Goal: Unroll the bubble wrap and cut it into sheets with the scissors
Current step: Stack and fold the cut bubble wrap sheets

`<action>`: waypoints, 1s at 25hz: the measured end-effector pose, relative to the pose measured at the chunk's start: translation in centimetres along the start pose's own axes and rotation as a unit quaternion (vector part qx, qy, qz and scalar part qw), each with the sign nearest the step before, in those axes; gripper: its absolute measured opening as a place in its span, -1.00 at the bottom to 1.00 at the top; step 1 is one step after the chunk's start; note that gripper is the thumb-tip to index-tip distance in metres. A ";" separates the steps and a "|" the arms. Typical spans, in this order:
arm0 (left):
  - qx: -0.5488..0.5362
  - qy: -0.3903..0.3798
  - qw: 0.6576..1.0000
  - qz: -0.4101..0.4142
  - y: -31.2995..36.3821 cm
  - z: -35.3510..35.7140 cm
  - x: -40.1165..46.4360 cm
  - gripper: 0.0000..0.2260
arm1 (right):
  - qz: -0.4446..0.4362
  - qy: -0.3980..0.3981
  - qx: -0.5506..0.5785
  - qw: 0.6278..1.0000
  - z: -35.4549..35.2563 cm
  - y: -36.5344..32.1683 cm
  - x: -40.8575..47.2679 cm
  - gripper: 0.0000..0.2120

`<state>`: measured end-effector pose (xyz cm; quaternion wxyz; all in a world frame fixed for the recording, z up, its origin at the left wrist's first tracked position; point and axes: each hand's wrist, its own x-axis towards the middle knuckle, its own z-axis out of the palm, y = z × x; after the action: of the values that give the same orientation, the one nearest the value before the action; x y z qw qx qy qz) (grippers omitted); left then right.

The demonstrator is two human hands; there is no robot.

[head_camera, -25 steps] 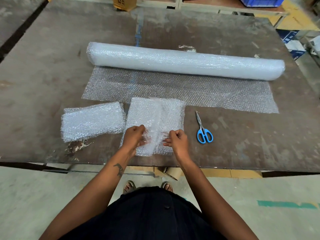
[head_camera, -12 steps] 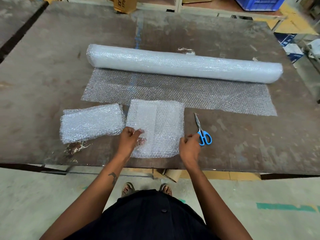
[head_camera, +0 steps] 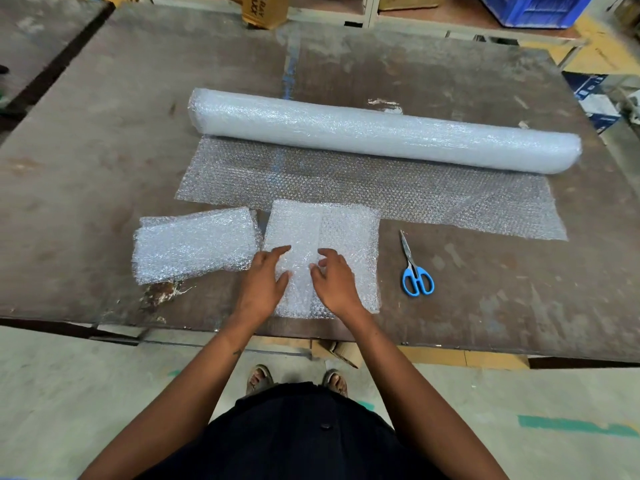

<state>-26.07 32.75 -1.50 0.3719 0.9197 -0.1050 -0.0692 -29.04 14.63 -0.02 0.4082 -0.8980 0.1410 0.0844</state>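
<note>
Near the front edge of the worn table (head_camera: pixel 104 161), you're pressing down on a folded bubble wrap sheet (head_camera: pixel 346 233) with both hands; your left hand (head_camera: pixel 261 285) is lying flat on its left side with fingers straight and together, thumb sticking out to the right; your right hand (head_camera: pixel 334 282) is sitting just beside it, fingers loosely spread and a bit bent, tips touching the plastic, not gripping anything. Just left of that sheet, a second folded bundle (head_camera: pixel 194 245) is lying on the table, nearly touching it; behind both, the unrolled strip (head_camera: pixel 450 202) is stretching out flat from left to right, and it's still joined to the big bubble wrap roll (head_camera: pixel 381 129) lying across the far middle of the table. Your blue-handled scissors (head_camera: pixel 414 268) are sitting on the bare table off to the right of your right hand, blades closed and pointing away from you, nobody touching them. Way at the back, a cardboard box (head_camera: pixel 265 8) and a blue crate (head_camera: pixel 533 8) are sitting past the table's far edge.
</note>
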 end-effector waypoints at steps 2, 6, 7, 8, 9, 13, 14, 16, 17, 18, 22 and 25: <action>0.074 -0.021 0.997 -0.007 -0.4 0.2 0.2 -0.56 | 0.045 0.020 0.028 0.998 0.8 -0.6 1.3 -0.49; 0.141 0.014 0.989 0.046 -1.1 0.4 0.0 -0.58 | 0.087 0.055 -0.022 0.994 0.2 -2.0 3.0 -0.39; 0.142 0.022 0.988 0.054 -1.4 0.5 -0.1 -0.57 | 0.098 0.057 -0.036 0.993 0.0 -2.3 3.4 -0.43; 0.139 0.019 0.988 0.062 -1.5 0.6 -0.2 -0.55 | 0.110 0.055 -0.039 0.992 0.0 -2.6 3.8 -0.52; 0.125 0.015 0.989 0.072 -1.8 0.7 -0.3 -0.52 | 0.116 0.055 -0.033 0.991 0.1 -2.8 4.1 -0.61; -0.046 -0.052 0.998 0.007 -1.9 0.6 -0.8 -0.37 | 0.112 0.047 0.144 0.982 0.8 -3.5 4.4 -0.65; -0.059 -0.068 0.996 -0.014 -1.9 0.4 -0.8 -0.34 | 0.105 0.041 0.218 0.969 0.8 -3.6 4.1 -0.67; -0.056 -0.092 0.994 -0.030 -1.9 -0.1 -0.6 -0.32 | 0.086 0.003 0.325 0.942 0.4 -3.9 3.5 -0.71; -0.065 -0.098 0.993 -0.030 -1.9 -0.2 -0.5 -0.31 | 0.073 -0.021 0.347 0.935 0.2 -3.9 3.3 -0.72; -0.087 -0.096 0.991 -0.039 -1.7 -0.5 -0.6 -0.29 | 0.061 -0.043 0.355 0.932 0.2 -3.7 3.4 -0.73; -0.181 0.027 0.980 -0.081 -1.3 -1.6 -1.0 -0.17 | 0.070 -0.092 0.444 0.889 -0.2 -4.6 2.8 -0.71; -0.257 0.137 0.949 -0.117 -0.3 -3.1 -0.9 -0.23 | 0.087 -0.117 0.546 0.825 -0.5 -5.9 2.7 -0.92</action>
<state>-26.26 35.26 0.49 0.5961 0.7992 0.0763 -0.0100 -24.57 17.44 3.75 0.8359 -0.4962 0.1929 0.1336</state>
